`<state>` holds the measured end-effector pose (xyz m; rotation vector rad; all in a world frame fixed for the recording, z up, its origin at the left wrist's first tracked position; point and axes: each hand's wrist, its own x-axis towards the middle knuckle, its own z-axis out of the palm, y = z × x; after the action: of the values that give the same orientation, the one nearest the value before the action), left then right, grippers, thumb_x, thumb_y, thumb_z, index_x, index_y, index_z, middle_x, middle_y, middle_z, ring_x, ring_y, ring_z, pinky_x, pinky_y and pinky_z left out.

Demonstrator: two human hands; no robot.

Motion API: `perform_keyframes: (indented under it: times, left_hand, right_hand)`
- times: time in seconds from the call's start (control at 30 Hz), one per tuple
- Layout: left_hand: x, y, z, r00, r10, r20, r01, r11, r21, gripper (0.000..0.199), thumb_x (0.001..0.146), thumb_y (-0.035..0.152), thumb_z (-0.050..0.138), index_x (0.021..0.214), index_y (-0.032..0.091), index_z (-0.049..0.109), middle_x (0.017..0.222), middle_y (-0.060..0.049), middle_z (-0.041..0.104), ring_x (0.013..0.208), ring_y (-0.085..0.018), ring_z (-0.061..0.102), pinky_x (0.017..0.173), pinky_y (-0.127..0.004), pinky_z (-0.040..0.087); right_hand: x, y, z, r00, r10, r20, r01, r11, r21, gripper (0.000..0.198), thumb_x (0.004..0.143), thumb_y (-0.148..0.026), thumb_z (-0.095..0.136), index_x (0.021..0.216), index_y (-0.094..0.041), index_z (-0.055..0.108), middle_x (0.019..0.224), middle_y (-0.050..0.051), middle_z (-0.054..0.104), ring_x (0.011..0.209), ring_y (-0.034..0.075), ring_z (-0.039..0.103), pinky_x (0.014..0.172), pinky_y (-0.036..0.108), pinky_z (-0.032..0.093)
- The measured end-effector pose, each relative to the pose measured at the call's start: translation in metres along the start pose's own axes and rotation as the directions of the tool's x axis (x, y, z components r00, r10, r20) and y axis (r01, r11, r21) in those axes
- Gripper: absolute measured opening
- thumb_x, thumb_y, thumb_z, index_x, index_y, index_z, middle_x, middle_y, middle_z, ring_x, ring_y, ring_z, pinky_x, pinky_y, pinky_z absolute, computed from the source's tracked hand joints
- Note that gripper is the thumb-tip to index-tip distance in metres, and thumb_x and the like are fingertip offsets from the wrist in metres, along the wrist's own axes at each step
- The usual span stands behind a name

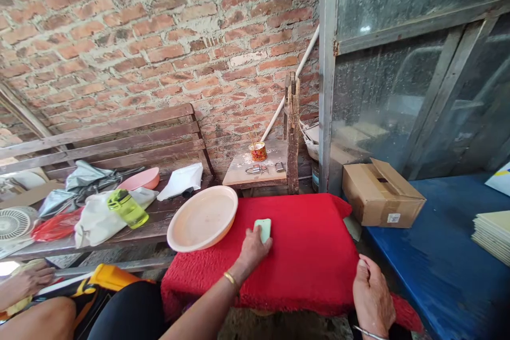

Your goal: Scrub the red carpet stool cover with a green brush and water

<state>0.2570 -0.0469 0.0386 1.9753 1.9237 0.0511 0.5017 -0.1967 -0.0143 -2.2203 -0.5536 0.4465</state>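
Note:
A red fluffy cloth (306, 255) covers the small table in front of me. My left hand (255, 249), with a gold bracelet on its wrist, has thumb and fingers closed about the near end of a small mint-green block with rounded corners (263, 229). This block rests on the cloth; its exact kind I cannot make out. At the cloth's right edge, my right hand (373, 295) is closed on the red cloth, thumb uppermost and some fingers hidden. A shallow peach-coloured basin (204, 219) stands on the table's left side, left of my left hand.
A wooden bench (159, 149) on the left bears a green bottle (127, 210), bags and a pink bowl (141, 179). Padlocks (253, 169) and a red tin (258, 152) sit on a wooden chair. At right, a cardboard box (382, 194) rests on a blue surface (434, 244). Another person's hand (30, 281) is at lower left.

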Motion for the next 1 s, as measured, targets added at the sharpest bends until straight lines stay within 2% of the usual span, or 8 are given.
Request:
perform_keyframes:
  times: [0.1, 0.27, 0.37, 0.53, 0.67, 0.73, 0.83, 1.0]
  left_hand:
    - [-0.026, 0.06, 0.03, 0.975, 0.211, 0.068, -0.204, 0.975, -0.091, 0.061, 0.083, 0.039, 0.061, 0.138, 0.014, 0.049, 0.13, -0.018, 0.053, 0.111, -0.028, 0.06, 0.098, -0.036, 0.046]
    - [-0.059, 0.146, 0.058, 0.826, 0.469, 0.312, -0.362, 0.866, -0.344, 0.062, 0.077, 0.051, 0.063, 0.131, 0.02, 0.058, 0.132, -0.014, 0.054, 0.11, -0.029, 0.059, 0.098, -0.038, 0.048]
    - [-0.051, 0.133, 0.051, 0.855, 0.444, 0.267, -0.339, 0.869, -0.359, 0.061, 0.076, 0.054, 0.064, 0.129, 0.024, 0.058, 0.129, -0.01, 0.055, 0.107, -0.025, 0.059, 0.099, -0.037, 0.048]
    - [-0.016, 0.025, 0.007, 0.99, 0.134, 0.045, -0.123, 0.973, -0.194, 0.053, 0.084, 0.041, 0.063, 0.133, 0.022, 0.054, 0.12, -0.009, 0.058, 0.099, -0.019, 0.062, 0.09, -0.028, 0.05]
    - [-0.002, -0.035, -0.012, 0.996, -0.045, -0.072, 0.039, 0.995, -0.091, 0.048, 0.091, 0.035, 0.056, 0.136, 0.019, 0.049, 0.12, -0.012, 0.056, 0.107, -0.023, 0.061, 0.097, -0.032, 0.046]
    - [-0.006, -0.034, -0.003, 0.996, -0.046, -0.078, 0.041, 0.998, -0.053, 0.05, 0.091, 0.036, 0.056, 0.137, 0.02, 0.047, 0.121, -0.012, 0.056, 0.108, -0.022, 0.061, 0.096, -0.03, 0.045]
    - [-0.024, 0.002, 0.025, 0.989, 0.147, -0.022, -0.148, 0.989, -0.02, 0.06, 0.086, 0.037, 0.06, 0.14, 0.016, 0.045, 0.126, -0.015, 0.052, 0.11, -0.024, 0.059, 0.099, -0.029, 0.044]
    - [-0.076, 0.084, 0.056, 0.858, 0.476, 0.195, -0.453, 0.879, -0.151, 0.067, 0.078, 0.046, 0.062, 0.138, 0.02, 0.05, 0.133, -0.015, 0.05, 0.115, -0.031, 0.055, 0.103, -0.04, 0.044]
  right_hand:
    - [0.002, 0.004, 0.002, 1.0, -0.007, -0.01, 0.007, 1.0, -0.004, 0.057, 0.091, -0.053, 0.024, 0.124, -0.023, 0.06, 0.126, 0.015, 0.064, 0.101, 0.033, 0.063, 0.079, 0.045, 0.048]
    - [0.002, 0.006, 0.002, 1.0, -0.028, -0.013, 0.028, 0.999, -0.015, 0.056, 0.089, -0.053, 0.026, 0.122, -0.023, 0.06, 0.123, 0.015, 0.064, 0.095, 0.033, 0.064, 0.073, 0.044, 0.048]
    - [0.0, 0.002, 0.0, 1.0, -0.007, -0.003, 0.007, 1.0, -0.021, 0.055, 0.09, -0.052, 0.026, 0.124, -0.023, 0.059, 0.125, 0.016, 0.063, 0.097, 0.034, 0.063, 0.075, 0.046, 0.048]
    - [-0.003, -0.005, 0.0, 1.0, 0.017, -0.005, -0.017, 1.0, -0.001, 0.053, 0.09, -0.048, 0.027, 0.125, -0.024, 0.059, 0.128, 0.014, 0.061, 0.104, 0.034, 0.061, 0.085, 0.049, 0.048]
    - [-0.004, -0.005, 0.0, 1.0, 0.007, -0.029, -0.007, 1.0, 0.01, 0.056, 0.09, -0.049, 0.027, 0.126, -0.021, 0.059, 0.127, 0.015, 0.062, 0.103, 0.035, 0.061, 0.083, 0.048, 0.047]
    - [-0.004, -0.004, 0.0, 0.999, 0.005, -0.05, -0.004, 1.0, 0.023, 0.057, 0.09, -0.051, 0.026, 0.126, -0.021, 0.059, 0.128, 0.015, 0.063, 0.102, 0.034, 0.062, 0.082, 0.047, 0.047]
    - [-0.003, -0.001, 0.0, 0.998, 0.011, -0.06, -0.009, 0.999, 0.037, 0.059, 0.09, -0.055, 0.026, 0.125, -0.022, 0.059, 0.127, 0.016, 0.063, 0.099, 0.033, 0.063, 0.077, 0.045, 0.047]
    - [0.005, 0.007, -0.001, 0.998, 0.013, -0.057, -0.007, 0.995, 0.097, 0.061, 0.088, -0.06, 0.028, 0.121, -0.021, 0.061, 0.125, 0.015, 0.064, 0.103, 0.033, 0.061, 0.08, 0.042, 0.047]
